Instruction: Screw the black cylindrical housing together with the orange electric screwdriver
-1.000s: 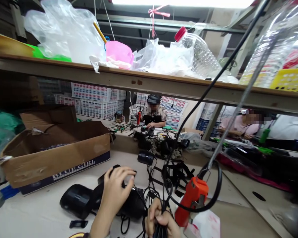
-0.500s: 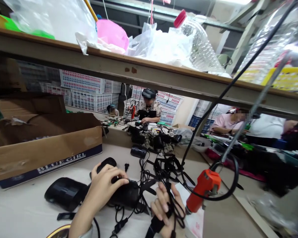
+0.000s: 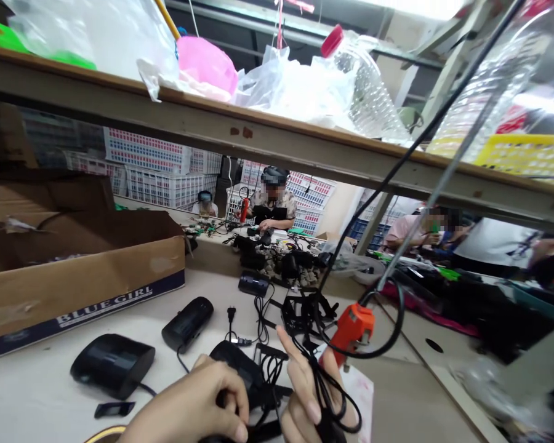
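My left hand [image 3: 207, 400] is closed at the bottom centre, beside a black rounded device [image 3: 240, 364]; what its curled fingers grip is hidden. To its right, my right hand [image 3: 305, 394] wraps round a looped black cable [image 3: 325, 387], its index finger pointing up. An orange-red power screwdriver [image 3: 351, 329] hangs just behind my right hand on a dark cord. Left of my left hand lie two black devices, one oval [image 3: 113, 363] and one longer [image 3: 188, 323]. A small black strip [image 3: 114, 409] rests below the oval one.
At left stands a cardboard box [image 3: 83, 280]. Cables, a small black cylinder [image 3: 253, 283] and a heap of parts [image 3: 290, 261] lie beyond my hands. A shelf [image 3: 277, 144] crosses overhead. People work across the table. A tape roll edge [image 3: 106, 434] shows at lower left.
My left hand has moved down and right, uncovering the longer black device and a plug. My right hand has raised its index finger. The screwdriver has shifted left and up in view.
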### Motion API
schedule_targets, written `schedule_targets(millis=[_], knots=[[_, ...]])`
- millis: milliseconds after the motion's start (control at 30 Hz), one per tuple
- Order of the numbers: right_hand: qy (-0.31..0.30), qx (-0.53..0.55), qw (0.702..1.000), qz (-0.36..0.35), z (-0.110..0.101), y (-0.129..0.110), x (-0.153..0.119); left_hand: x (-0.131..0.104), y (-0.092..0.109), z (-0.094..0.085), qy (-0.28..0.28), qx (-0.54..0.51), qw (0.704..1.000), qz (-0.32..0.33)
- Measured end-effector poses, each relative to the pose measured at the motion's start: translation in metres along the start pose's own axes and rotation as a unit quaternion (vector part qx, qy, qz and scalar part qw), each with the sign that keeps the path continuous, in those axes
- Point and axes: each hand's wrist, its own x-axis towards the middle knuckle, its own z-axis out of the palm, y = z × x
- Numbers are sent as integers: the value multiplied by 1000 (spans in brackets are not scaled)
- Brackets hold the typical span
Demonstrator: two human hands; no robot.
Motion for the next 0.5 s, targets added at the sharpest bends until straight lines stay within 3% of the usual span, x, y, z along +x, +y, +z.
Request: schedule_targets(millis=[133,200,300,400,500], knots=[[95,-38,994,-41,-5,3,2,-5,-22,-15,22,-51,995,83],[134,-63,989,-26,-10,3,1,-7,-36,-25,69,-61,988,124],[125,-89,988,-5,-24,-2,-1,-7,-51,-35,161,-134,959,189],[157,-163,974,-5,-48,-9,-6,-3,-55,-37,254,-313,880,252],[256,-288,922,18,-72,-12,-11,4,-49,-35,327,-466,783,250]])
